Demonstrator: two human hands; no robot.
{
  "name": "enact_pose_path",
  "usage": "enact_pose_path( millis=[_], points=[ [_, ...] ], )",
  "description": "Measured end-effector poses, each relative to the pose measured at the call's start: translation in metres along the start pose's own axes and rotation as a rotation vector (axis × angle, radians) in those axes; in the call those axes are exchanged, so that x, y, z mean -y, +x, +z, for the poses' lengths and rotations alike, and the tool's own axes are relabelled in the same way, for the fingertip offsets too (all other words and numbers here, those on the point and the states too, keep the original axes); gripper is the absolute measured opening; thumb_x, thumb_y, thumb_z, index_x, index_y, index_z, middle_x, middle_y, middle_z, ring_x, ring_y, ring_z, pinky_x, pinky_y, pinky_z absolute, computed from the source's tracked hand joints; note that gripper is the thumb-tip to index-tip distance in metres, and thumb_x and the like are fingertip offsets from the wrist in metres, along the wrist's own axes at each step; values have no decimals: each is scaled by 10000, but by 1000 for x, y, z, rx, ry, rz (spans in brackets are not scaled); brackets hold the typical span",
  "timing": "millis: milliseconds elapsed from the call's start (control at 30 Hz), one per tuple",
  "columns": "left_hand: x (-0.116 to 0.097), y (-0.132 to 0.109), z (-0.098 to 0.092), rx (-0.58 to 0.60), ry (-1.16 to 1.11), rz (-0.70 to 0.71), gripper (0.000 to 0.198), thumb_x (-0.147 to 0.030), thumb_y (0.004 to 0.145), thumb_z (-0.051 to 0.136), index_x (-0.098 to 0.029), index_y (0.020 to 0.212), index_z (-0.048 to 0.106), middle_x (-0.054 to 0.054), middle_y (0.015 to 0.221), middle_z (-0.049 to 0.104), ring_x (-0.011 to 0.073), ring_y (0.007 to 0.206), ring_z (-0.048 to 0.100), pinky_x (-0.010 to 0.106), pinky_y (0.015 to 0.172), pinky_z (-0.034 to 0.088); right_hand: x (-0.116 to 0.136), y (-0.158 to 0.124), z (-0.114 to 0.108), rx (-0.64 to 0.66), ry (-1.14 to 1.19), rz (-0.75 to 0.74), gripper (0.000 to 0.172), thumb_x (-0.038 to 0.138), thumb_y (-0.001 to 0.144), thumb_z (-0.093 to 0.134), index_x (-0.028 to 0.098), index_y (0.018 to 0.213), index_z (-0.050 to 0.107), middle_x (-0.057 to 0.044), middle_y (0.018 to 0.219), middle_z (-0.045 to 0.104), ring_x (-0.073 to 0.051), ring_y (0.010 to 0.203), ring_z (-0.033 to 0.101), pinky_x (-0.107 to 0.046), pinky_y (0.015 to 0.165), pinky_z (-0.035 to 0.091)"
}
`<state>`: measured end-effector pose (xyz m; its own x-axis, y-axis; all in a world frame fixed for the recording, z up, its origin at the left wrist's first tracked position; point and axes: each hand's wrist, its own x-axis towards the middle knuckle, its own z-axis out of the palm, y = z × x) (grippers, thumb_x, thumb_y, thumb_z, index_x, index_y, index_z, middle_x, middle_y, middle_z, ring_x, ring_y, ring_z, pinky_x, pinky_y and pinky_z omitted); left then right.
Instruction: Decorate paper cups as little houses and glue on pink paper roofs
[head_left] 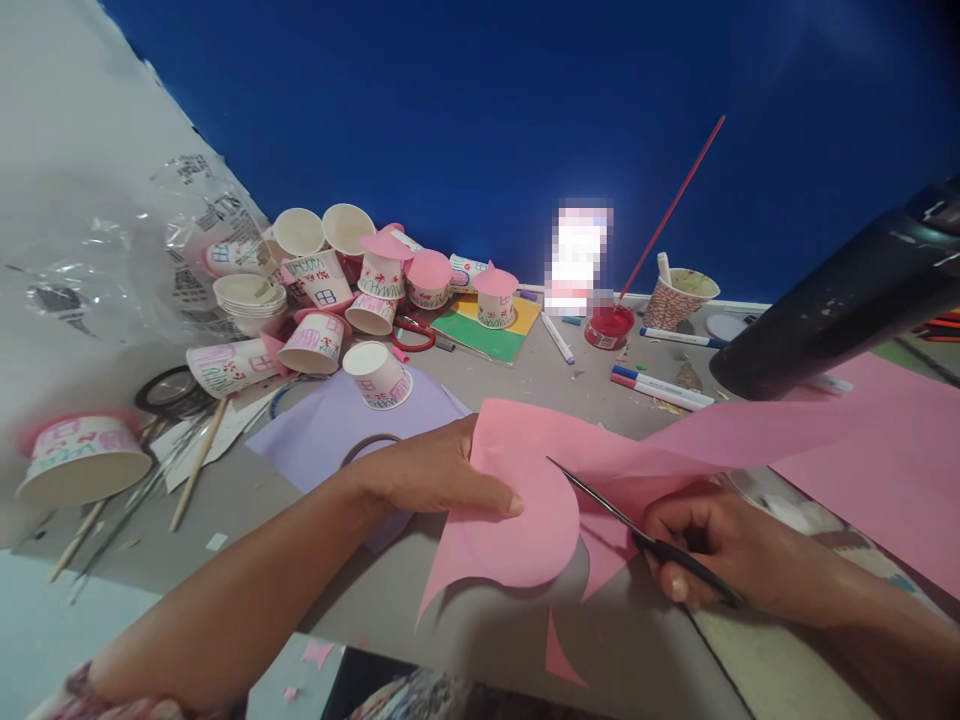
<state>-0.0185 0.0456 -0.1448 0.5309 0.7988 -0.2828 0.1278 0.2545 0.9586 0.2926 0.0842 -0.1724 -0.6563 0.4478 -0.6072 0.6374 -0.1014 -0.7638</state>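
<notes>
In my left hand (pixel 442 470) is a sheet of pink paper (pixel 525 520), thumb on top and the other fingers hidden beneath. A rounded edge has been cut along the paper's lower right side. My right hand (pixel 705 545) grips black-handled scissors (pixel 600 500), whose blades lie at the cut, pointing up and left. The uncut part of the sheet stretches away to the right, above my right hand. Below the paper, a small pink scrap (pixel 561 655) lies near the table's front edge.
Decorated paper cups (pixel 311 340), several with pink paper tops, crowd the back left. A cup (pixel 379 375) stands on purple paper (pixel 300 430). Markers (pixel 660 388), a red paint pot (pixel 609 327) and a patterned cup (pixel 675 300) are behind the paper. A thick black tube (pixel 832 290) slants in from the right.
</notes>
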Motion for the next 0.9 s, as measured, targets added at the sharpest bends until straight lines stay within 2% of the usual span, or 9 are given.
enact_pose_path(
  millis=[300,467,567,700,900],
  points=[
    [2,0,-2,34,61,-48,369,-271,738,760,-153,1087,746,20,810,690,177,759,606,272,675,517,-2,0,0,24,60,-23,474,604,763,758,187,667,553,44,597,476,-84,555,332,-234,509,227],
    [2,0,-2,53,33,-47,285,-290,748,774,-153,995,737,13,797,672,161,740,584,252,645,504,0,-3,0,17,-17,36,299,424,808,729,183,683,603,38,608,546,-85,564,364,-224,519,269],
    [5,1,-3,119,17,-39,323,-293,754,777,-163,1048,744,22,849,704,164,760,605,253,665,522,-2,-5,1,-7,-88,62,211,355,809,708,190,718,613,30,671,618,-96,612,421,-218,556,313],
    [8,3,-5,151,15,-28,481,-304,761,775,-181,1224,722,46,949,751,188,817,651,276,711,552,-7,-5,1,-15,-120,83,246,399,817,707,199,725,596,31,685,617,-107,642,436,-224,580,325],
    [8,2,-5,138,21,-47,488,-299,766,767,-180,1237,725,45,929,757,186,809,659,272,713,557,-7,-5,0,-4,-77,97,363,521,790,751,200,721,598,40,648,549,-101,616,393,-223,556,302]
  ],
)
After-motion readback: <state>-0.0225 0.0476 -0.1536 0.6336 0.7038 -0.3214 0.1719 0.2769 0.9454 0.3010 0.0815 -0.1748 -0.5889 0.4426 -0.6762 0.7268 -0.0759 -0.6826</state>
